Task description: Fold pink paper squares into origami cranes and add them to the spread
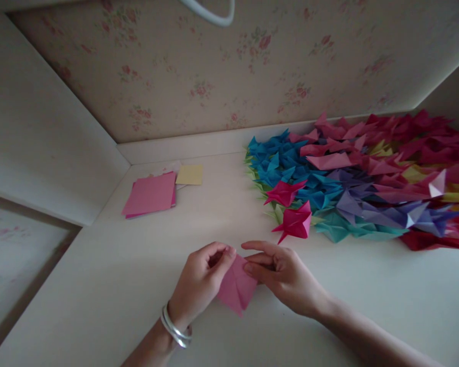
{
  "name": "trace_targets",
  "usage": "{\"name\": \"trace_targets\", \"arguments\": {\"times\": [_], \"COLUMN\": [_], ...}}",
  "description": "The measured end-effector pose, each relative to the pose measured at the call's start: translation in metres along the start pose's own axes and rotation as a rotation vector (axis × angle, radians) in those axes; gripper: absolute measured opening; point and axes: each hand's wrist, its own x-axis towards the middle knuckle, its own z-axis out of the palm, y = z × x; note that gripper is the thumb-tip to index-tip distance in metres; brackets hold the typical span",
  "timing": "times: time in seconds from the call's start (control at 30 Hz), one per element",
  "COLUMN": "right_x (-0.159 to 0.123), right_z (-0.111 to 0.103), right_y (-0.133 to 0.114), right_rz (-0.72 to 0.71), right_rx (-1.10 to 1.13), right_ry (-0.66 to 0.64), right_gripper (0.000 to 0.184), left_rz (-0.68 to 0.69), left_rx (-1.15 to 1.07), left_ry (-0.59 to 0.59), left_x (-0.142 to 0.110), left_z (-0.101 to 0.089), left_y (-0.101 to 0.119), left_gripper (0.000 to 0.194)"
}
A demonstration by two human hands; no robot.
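Between my two hands is a pink sheet of origami paper, folded into a small diamond with a crease down its middle. My left hand pinches its upper left edge between thumb and fingers; silver bangles circle that wrist. At the upper right edge, my right hand grips the paper with its thumb on top and some fingers behind, the index finger stretched out above. Just beyond my right hand lie two bright magenta folded paper cranes.
A large heap of folded paper cranes in blue, purple, pink, red and yellow covers the right rear of the white table. At the left rear lie a stack of pink paper squares and a yellow square. A white cable hangs above.
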Motion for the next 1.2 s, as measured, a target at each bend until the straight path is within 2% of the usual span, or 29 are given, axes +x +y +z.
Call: {"name": "trace_targets", "arguments": {"times": [0.1, 0.23, 0.33, 0.43, 0.57, 0.63, 0.7, 0.8, 0.97, 1.1, 1.2], "right_x": [-0.001, -0.002, -0.004, -0.009, -0.012, -0.009, -0.005, -0.003, -0.006, -0.008, -0.008], "right_z": [0.003, 0.004, -0.002, -0.011, -0.015, -0.012, -0.011, -0.012, -0.014, -0.012, -0.014], "right_y": [0.000, -0.009, -0.014, -0.014, -0.014, -0.013, -0.012, -0.009, -0.016, -0.025, -0.026], "right_rz": [-0.003, 0.034, 0.024, -0.155, -0.522, -0.661, -0.720, -0.690, -0.454, -0.274, -0.149], "right_rx": [-0.001, 0.083, 0.049, -0.150, -0.562, -0.658, -0.661, -0.646, -0.598, -0.495, -0.298], "right_ry": [-0.021, -0.046, -0.020, 0.015, -0.109, -0.134, -0.108, 0.002, 0.142, 0.092, 0.012], "right_gripper": [0.033, 0.031, 0.029, 0.037, 0.051, 0.046, 0.035, 0.028, 0.019, 0.025, 0.028], "left_rz": [0.041, -0.028, -0.071, -0.119, -0.150, -0.157, -0.158, -0.113, 0.058, 0.080, 0.059], "left_rx": [0.044, -0.124, -0.220, -0.318, -0.385, -0.382, -0.326, -0.223, -0.206, -0.039, -0.143], "left_ry": [0.023, 0.016, 0.031, 0.094, 0.118, 0.098, 0.085, 0.048, -0.147, -0.168, -0.203], "left_x": [-0.001, 0.000, 0.002, 0.005, 0.007, 0.007, 0.004, -0.003, -0.010, -0.008, -0.008], "left_z": [-0.001, 0.000, 0.000, -0.002, -0.003, -0.002, -0.001, -0.003, -0.011, -0.008, -0.006], "left_y": [0.001, 0.001, 0.000, -0.001, -0.004, -0.003, 0.000, 0.007, 0.009, 0.010, 0.014], "left_gripper": [0.028, 0.031, 0.028, 0.025, 0.021, 0.020, 0.022, 0.041, 0.043, 0.020, 0.022]}}
